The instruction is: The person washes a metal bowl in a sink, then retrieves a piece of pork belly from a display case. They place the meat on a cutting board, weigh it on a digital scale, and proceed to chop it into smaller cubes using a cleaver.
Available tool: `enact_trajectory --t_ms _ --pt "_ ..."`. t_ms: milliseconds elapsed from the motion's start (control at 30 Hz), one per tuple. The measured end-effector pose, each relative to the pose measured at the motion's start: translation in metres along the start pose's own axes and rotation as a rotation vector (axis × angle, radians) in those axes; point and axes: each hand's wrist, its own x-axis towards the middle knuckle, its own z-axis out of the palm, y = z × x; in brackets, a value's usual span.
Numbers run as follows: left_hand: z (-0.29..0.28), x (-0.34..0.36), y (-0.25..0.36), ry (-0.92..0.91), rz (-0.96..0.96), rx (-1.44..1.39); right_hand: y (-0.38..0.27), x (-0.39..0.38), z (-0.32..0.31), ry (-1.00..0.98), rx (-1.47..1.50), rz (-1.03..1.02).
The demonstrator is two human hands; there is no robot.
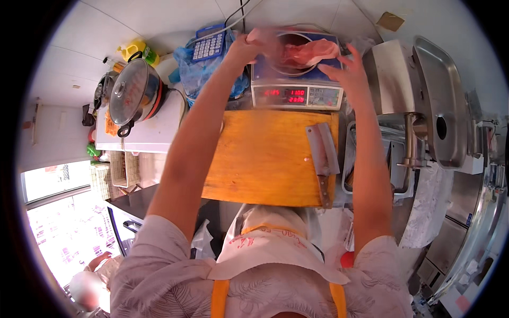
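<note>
Raw pink meat [310,53] lies in a round metal bowl [289,70] on top of a digital scale [297,97] with a lit red display. Beside the bowl's left side is my left hand [248,49]. Motion smears its fingers and a pinkish patch at them, so what it holds, if anything, is unclear. On the other side, my right hand [347,69] has its fingers spread close to the meat's right end. A cleaver [323,151] rests on the wooden cutting board [260,159] in front of the scale, handle towards me.
Left of the scale are a blue calculator [208,47] and a blue plastic bag [193,71]. Farther left stands a lidded pot [135,87]. To the right are a metal machine [392,77], a rack [350,183] and a leaning steel tray [442,95]. Another person [101,270] is at lower left.
</note>
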Motion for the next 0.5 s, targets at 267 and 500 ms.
enact_trajectory --t_ms 267,500 --pt "-0.003 0.014 -0.006 -0.329 0.049 -0.207 0.004 0.083 0.012 -0.234 -0.253 -0.111" --pt "-0.003 0.011 -0.006 -0.33 0.059 -0.61 -0.008 0.079 -0.003 -0.177 0.206 -0.068"
